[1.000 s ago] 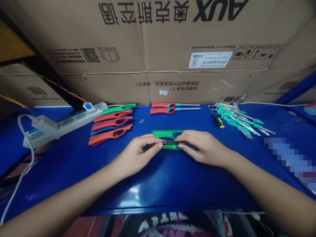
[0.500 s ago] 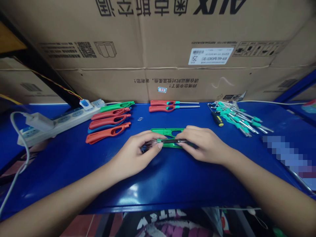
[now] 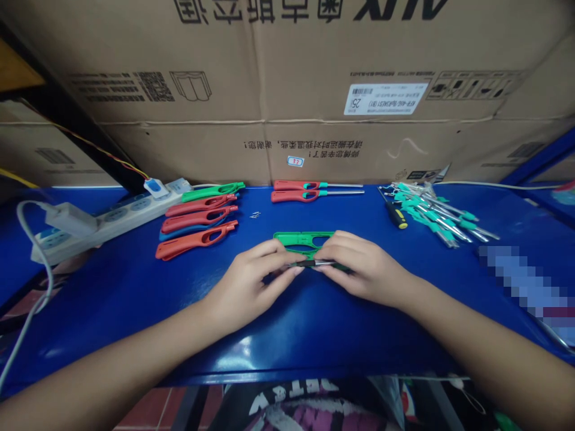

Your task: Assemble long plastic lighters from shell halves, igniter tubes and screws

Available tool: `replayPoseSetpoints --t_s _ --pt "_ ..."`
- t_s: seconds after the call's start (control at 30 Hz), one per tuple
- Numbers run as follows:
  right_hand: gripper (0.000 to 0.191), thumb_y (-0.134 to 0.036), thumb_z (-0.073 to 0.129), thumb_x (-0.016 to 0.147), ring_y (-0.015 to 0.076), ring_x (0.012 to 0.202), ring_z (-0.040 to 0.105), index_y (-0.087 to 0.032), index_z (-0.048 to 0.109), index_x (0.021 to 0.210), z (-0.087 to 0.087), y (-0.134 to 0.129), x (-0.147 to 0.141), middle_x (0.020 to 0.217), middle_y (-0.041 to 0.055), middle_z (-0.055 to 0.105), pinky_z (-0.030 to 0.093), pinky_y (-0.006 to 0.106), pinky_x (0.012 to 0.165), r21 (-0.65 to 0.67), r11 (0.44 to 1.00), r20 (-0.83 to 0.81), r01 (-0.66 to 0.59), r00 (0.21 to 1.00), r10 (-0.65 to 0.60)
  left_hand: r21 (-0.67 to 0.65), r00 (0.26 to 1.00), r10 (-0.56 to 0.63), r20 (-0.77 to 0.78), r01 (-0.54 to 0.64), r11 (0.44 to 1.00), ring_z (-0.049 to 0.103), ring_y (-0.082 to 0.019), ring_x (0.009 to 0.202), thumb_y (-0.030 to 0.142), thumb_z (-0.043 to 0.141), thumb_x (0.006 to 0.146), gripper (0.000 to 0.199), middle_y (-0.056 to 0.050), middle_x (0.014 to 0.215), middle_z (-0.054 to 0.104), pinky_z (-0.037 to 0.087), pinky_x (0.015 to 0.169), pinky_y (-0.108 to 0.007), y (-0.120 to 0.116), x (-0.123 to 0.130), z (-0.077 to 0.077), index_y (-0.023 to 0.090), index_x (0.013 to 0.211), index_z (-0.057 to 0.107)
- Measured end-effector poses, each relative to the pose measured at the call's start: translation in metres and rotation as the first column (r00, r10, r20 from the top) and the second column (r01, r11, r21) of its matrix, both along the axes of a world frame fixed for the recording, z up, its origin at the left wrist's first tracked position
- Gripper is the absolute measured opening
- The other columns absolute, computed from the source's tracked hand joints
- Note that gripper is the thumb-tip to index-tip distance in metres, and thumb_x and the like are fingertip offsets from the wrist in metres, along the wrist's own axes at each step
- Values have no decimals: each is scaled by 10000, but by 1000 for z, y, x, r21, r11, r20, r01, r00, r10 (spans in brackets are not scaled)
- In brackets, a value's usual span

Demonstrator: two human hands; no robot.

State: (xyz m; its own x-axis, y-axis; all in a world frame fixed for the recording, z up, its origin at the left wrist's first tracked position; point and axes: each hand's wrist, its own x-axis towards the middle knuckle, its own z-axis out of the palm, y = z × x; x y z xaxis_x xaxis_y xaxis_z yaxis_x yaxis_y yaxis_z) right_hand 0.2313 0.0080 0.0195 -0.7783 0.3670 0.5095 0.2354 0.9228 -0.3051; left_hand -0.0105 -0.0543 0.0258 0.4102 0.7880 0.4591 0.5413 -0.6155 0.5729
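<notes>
Between both hands lies a thin black rod with a silvery section (image 3: 309, 263), pinched at its two ends and held level. My left hand (image 3: 256, 278) closes thumb and fingers on its left end. My right hand (image 3: 362, 260) pinches the silvery right part, and a dark length runs back under its fingers. Much of the rod is hidden, so I cannot tell its exact kind. Just behind the fingertips are green plastic lighter-handle halves (image 3: 299, 239) on the blue table (image 3: 251, 353), partly covered by the hands.
Coloured lighter handles (image 3: 197, 239) are stacked at left beside a power strip (image 3: 112, 218). Tiny metal pieces (image 3: 255, 215) lie near them. Two red long-nosed lighters (image 3: 294, 196) are at the back. At right are a screwdriver (image 3: 396, 215) and a pile of metal tubes with teal parts (image 3: 442, 215).
My left hand has slid rightward along the rod, closer to my right hand. The rod sits slightly lower, and the wires seen at its left end are now covered.
</notes>
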Motion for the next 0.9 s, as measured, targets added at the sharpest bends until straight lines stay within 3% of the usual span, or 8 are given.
replayPoseSetpoints --t_s 0.1,0.3,0.53,0.9 --pt "149 -248 570 1000 186 901 636 -144 669 1039 -2 -4 -4 954 78 705 521 319 827 30 999 -1 26 1000 -26 55 999 -26 -24 28 998 646 -113 822 135 623 958 209 -43 928 661 518 772 -204 -1 1 -2 130 1146 715" --pt "234 -315 517 1028 168 808 674 -194 685 1136 -1 -9 -5 971 55 696 499 275 621 77 988 74 136 987 -142 97 999 35 16 -37 995 674 -111 871 141 662 939 172 -38 982 721 527 797 -191 -2 5 -3 148 1107 699" --pt "131 -252 539 993 179 848 656 -159 618 1040 0 -16 -7 945 63 674 540 299 712 -91 985 22 146 989 -145 79 995 74 62 -78 994 681 -120 834 161 678 931 120 -35 939 733 539 756 -204 -3 4 -1 155 1045 712" --pt "185 -239 504 1019 199 858 661 -131 651 1047 -7 -19 -9 924 94 702 543 316 738 -29 996 28 81 996 -80 83 995 -12 95 4 997 705 -133 801 150 694 918 120 -45 902 754 566 747 -228 -3 5 -5 163 1026 746"
